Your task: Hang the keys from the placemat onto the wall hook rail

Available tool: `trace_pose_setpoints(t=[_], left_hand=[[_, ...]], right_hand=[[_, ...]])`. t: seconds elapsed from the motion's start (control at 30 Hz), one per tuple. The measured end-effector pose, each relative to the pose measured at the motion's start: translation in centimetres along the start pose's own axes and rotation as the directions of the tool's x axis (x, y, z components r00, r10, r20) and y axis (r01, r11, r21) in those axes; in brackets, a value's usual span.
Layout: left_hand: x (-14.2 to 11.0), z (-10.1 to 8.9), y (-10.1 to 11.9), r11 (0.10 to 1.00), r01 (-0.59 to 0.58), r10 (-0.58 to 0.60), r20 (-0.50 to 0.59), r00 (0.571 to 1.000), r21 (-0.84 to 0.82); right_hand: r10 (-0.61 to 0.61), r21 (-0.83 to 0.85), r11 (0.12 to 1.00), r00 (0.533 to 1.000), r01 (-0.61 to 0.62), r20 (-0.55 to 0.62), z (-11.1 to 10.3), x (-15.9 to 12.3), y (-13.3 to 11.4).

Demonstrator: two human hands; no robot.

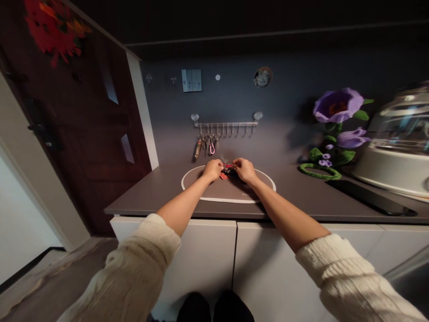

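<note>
Two cream knitted sleeves point(140, 257) stretch out above the white cabinet doors point(197, 250), toward a grey-brown counter point(140, 194) where an oval mat point(217, 193) with a white rim lies. Over on the right I see a flat black slab point(372, 197) lying near a dome-topped appliance point(389, 167). Above the mat the fingers of both hands are drawn in narrow: the left hand point(213, 170) pinches one end of a small red item point(228, 165), the right hand point(245, 170) the other. A flat red piece point(224, 176) shows just below, beside something dark too small to make out. Beyond, purple flowers point(340, 106) stand near the wall, where a hook rail point(226, 124) carries keys point(198, 148).
</note>
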State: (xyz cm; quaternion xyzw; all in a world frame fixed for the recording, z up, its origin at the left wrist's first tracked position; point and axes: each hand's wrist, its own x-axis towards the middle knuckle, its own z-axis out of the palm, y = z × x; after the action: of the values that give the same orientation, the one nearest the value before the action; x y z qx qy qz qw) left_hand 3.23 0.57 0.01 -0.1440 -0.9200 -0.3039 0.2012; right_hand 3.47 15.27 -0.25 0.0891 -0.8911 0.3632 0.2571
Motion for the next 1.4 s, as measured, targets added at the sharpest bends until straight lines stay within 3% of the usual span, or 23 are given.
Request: trace_pose_setpoints(t=[0.23, 0.43, 0.67, 0.77, 0.93, 1.07, 1.4], left_hand=[[0.0, 1.8, 0.1, 0.994, -0.078, 0.078, 0.0, 0.997, -0.076], [-0.5, 1.9, 0.0, 0.99, -0.138, 0.138, 0.041, 0.99, -0.002], [0.0, 1.7, -0.5, 0.996, -0.076, 0.074, -0.043, 0.996, -0.054], [0.0, 2.0, -0.7, 0.991, -0.103, 0.103, 0.007, 0.995, -0.084], [0.0, 2.1, -0.7, 0.978, -0.206, 0.204, 0.074, 0.976, 0.024], [0.1, 1.7, -0.9, 0.965, -0.261, 0.26, 0.034, 0.965, 0.037], [0.0, 0.4, -0.9, 0.985, -0.171, 0.168, -0.101, 0.981, -0.028]], right_hand=[[0.051, -0.151, 0.987, 0.999, -0.049, 0.011, -0.6, -0.3, 0.2], [0.056, -0.165, 0.985, 0.998, -0.056, -0.007, -0.8, -0.2, 0.3], [0.097, -0.131, 0.987, 0.995, -0.094, 0.011, -0.3, 0.5, 0.8], [0.106, -0.143, 0.984, 0.994, -0.103, 0.015, -0.3, 0.8, 0.9], [0.117, -0.164, 0.98, 0.993, -0.112, 0.019, -0.5, 0.8, 1.1], [0.137, -0.157, 0.979, 0.991, -0.133, 0.011, -0.7, 0.7, 1.1], [0.135, -0.161, 0.979, 0.99, -0.129, 0.029, -0.8, 0.6, 0.8]])
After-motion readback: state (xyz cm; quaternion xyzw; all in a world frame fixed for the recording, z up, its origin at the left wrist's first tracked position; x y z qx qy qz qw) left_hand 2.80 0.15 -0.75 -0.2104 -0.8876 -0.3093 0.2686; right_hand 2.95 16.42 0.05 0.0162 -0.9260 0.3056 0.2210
